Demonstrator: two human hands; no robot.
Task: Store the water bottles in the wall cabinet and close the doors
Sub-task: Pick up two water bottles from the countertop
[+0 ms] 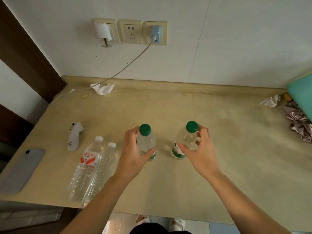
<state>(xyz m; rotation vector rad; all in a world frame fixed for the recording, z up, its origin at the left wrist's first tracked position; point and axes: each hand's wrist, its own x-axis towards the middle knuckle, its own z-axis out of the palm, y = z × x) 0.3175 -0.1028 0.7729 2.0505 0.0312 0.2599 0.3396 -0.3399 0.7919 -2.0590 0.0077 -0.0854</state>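
Observation:
Two small green-capped water bottles stand upright on the beige counter [168, 105]. My left hand [133, 152] is wrapped around the left green-capped bottle [146, 141]. My right hand [200, 149] grips the right green-capped bottle [186, 139], whose green label shows low on its side. Two taller white-capped bottles stand at the front left: one with a red and white label [87, 163], and a plain clear one [103, 169] touching it. No cabinet is in view.
A grey phone [22, 169] lies at the counter's left edge, with a white crumpled item [75, 136] behind the tall bottles. Tissue [103, 88] and a charger cable [128, 65] lie by the wall sockets. A teal object [302, 93] and satin scrunchies [297, 120] sit at the right.

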